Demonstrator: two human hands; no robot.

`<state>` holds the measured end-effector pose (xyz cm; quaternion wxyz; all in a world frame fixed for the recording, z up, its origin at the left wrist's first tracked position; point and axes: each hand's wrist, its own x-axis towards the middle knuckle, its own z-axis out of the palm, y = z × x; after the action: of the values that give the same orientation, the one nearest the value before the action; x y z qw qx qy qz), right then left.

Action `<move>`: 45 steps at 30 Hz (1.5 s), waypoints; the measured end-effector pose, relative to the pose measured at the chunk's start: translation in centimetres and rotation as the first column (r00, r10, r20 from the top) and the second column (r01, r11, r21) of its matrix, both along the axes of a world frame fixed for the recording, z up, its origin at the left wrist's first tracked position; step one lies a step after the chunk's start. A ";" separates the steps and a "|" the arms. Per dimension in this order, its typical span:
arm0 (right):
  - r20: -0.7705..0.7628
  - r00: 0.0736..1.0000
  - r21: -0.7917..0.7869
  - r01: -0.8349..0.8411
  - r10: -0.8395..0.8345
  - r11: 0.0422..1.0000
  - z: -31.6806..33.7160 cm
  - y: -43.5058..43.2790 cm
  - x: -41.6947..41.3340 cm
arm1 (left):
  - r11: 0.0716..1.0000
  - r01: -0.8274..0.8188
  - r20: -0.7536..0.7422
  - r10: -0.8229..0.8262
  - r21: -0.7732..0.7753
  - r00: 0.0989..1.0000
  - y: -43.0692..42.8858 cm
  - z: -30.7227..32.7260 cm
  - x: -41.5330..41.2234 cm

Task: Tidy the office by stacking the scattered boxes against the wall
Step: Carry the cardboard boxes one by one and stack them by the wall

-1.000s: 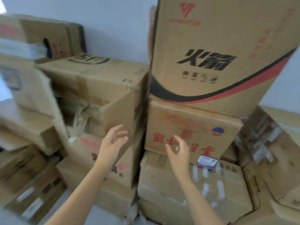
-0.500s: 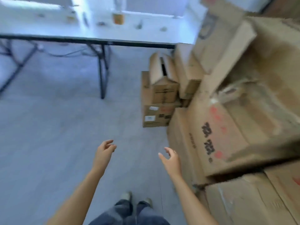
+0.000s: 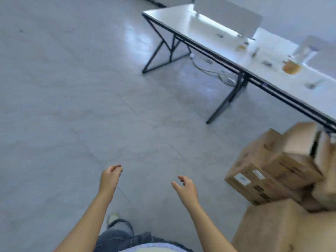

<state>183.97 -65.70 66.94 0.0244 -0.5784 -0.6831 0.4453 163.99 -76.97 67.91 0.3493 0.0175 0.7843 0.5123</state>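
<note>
A pale grey floor (image 3: 72,91), smooth with faint seams, fills the left and the near middle and carries a soft sheen of light at the far middle. A long white worktop (image 3: 181,21) on black angled legs (image 3: 160,51) runs from the far middle towards the right, with a white upright panel (image 3: 227,15) and a few small blurred items on it. Pale cables (image 3: 209,70) lie on the floor beneath it, and a plain light wall (image 3: 294,10) stands behind.
</note>
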 end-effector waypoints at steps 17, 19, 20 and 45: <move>-0.022 0.769 -0.018 -0.639 0.639 0.769 -0.1 -10.4 -36.7 | 0.632 -0.767 0.082 0.763 0.111 0.641 -21.0 -1.6 -22.6; -0.012 0.705 -0.027 -0.709 0.709 0.704 -0.7 -11.9 -40.4 | 0.575 -0.815 0.096 0.809 0.073 0.580 -22.9 -2.1 -24.4; -0.014 0.678 -0.032 -0.735 0.735 0.677 -0.9 -12.5 -42.5 | 0.548 -0.834 0.096 0.828 0.067 0.552 -23.7 -2.2 -25.6; -0.046 0.679 -0.040 -0.734 0.733 0.678 -2.4 -23.1 -97.6 | 0.524 -0.850 0.054 0.849 0.055 0.526 -35.6 -2.2 -79.8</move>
<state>86.37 -88.77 64.54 -0.1629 -0.2509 -0.8446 0.4441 84.22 -112.56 65.71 0.0629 -0.3586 0.6704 0.6465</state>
